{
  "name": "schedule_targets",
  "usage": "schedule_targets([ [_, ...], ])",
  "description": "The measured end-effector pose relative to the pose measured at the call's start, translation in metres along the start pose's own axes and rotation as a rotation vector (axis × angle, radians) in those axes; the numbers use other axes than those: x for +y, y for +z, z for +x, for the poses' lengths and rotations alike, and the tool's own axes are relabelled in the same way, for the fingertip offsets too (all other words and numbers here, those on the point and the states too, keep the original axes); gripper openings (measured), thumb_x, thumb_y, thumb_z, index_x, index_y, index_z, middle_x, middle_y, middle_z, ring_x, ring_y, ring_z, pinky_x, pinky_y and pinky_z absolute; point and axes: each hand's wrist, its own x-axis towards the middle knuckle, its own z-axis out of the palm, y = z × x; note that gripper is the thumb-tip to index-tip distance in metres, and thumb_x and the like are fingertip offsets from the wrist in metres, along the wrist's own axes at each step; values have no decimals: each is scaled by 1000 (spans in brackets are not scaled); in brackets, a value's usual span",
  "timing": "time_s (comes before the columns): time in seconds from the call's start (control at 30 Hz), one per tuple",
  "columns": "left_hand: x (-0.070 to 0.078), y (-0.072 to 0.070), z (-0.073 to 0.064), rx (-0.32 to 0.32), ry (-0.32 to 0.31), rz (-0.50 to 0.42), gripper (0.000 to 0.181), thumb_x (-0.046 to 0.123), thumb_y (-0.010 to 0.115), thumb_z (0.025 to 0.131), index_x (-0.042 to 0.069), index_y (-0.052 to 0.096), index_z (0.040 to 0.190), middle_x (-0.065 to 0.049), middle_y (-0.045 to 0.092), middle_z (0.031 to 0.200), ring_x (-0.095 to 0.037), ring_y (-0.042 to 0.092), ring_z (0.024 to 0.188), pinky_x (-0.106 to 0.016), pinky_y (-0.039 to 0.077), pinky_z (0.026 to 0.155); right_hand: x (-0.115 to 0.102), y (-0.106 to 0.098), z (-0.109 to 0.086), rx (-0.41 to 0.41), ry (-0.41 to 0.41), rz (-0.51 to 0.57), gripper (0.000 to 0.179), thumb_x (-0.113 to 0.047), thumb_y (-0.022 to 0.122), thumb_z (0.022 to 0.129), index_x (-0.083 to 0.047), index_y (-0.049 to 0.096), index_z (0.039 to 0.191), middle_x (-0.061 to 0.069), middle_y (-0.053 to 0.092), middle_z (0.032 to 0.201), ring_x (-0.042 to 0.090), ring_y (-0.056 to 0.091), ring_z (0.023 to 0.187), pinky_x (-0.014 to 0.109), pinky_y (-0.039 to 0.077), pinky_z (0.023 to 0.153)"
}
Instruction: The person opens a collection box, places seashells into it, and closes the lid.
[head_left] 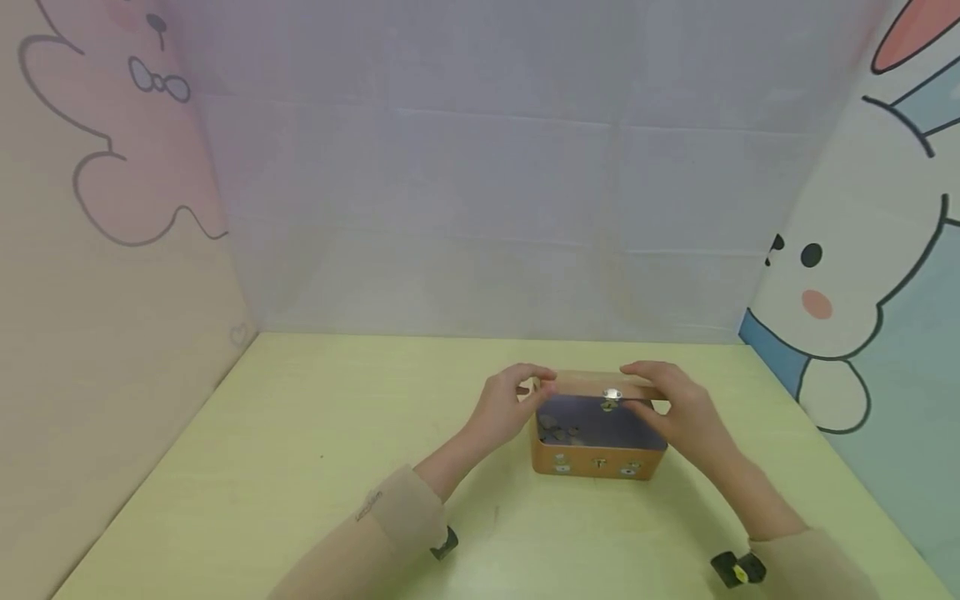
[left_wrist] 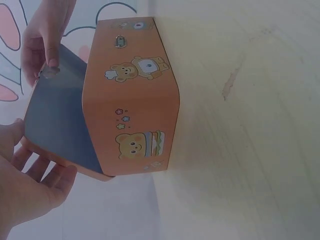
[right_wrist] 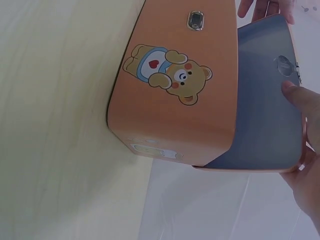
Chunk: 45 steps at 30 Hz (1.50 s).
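Observation:
An orange tin box [head_left: 600,461] with bear pictures stands upright on the table, its hinged lid [head_left: 585,385] tilted partway up. My left hand [head_left: 506,404] holds the lid's left edge, thumb and fingers around the rim. At the lid's right front part, my right hand [head_left: 686,414] grips the edge; its thumb [right_wrist: 296,95] lies on the dark inner face beside the clasp [head_left: 612,394]. A small metal catch [right_wrist: 196,20] sits on the box's front wall. Past the front rim, the inside of the box is mostly hidden in the wrist views.
The pale yellow table [head_left: 322,517] spreads around the box. A whitish sheet [head_left: 480,208] stands behind it. Side panels carry cartoon drawings, one a white rabbit [head_left: 847,275] on the right. Black straps [head_left: 738,570] show near both cuffs.

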Motion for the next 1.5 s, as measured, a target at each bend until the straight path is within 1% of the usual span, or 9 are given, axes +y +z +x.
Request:
schedule_targets([
  [0.17,0,1,-3,-6,5,-9,33,32,61,90,13,65,115,0,66,110,-14,58,109,-36,51,90,-4,2,2,-20,-5,-39,59,-4,86,60,-10,64,115,5,65,109,20,60,98,23,48,77],
  [0.33,-1,3,-7,-19,16,-3,34,35,60,88,15,65,115,3,65,114,-13,57,111,-37,50,91,-4,2,0,-29,-41,-14,59,-5,85,59,-9,64,114,6,65,107,22,60,97,33,46,80],
  [0.47,-2,4,-9,-29,32,29,32,36,61,87,16,66,111,4,65,115,-12,57,112,-35,51,90,-4,1,-2,-46,-73,-8,56,-8,85,61,-9,65,114,4,66,107,21,60,94,26,45,86],
  [0.6,-2,4,-11,-41,47,60,31,34,63,86,15,67,109,3,66,114,-12,58,110,-31,51,89,-3,1,-5,-77,-93,19,42,-30,76,78,-9,66,112,4,67,108,21,61,95,12,36,96],
  [0.7,-3,4,-13,-53,55,83,31,32,64,85,15,67,110,3,66,114,-12,58,107,-30,50,89,-1,1,-7,-96,-99,35,41,-41,67,84,-9,66,110,4,67,109,22,61,97,7,32,97],
  [1.0,-8,3,-17,-94,90,144,32,29,69,82,15,67,111,4,66,111,-10,59,105,-25,49,90,-3,3,-12,-181,-91,18,53,-15,87,61,-13,66,110,-1,66,108,23,61,100,25,44,91],
  [1.13,-11,4,-19,-112,122,164,32,30,70,81,13,68,108,3,66,111,-12,58,108,-26,46,96,-3,4,-16,-214,-75,22,55,-17,87,60,-15,65,111,-5,65,107,22,60,102,30,45,91],
  [1.33,-16,6,-22,-130,207,251,31,30,71,79,12,68,104,1,65,115,-14,56,111,-26,44,99,-1,9,-22,-218,-97,45,55,-18,87,61,-15,65,111,-5,63,109,21,60,102,19,41,94],
  [1.5,-17,7,-23,-152,216,297,30,28,73,78,12,69,103,0,64,116,-16,56,110,-26,44,98,-2,13,-27,-240,-93,24,56,-21,86,60,-14,65,111,-2,63,111,22,59,103,35,49,88],
])
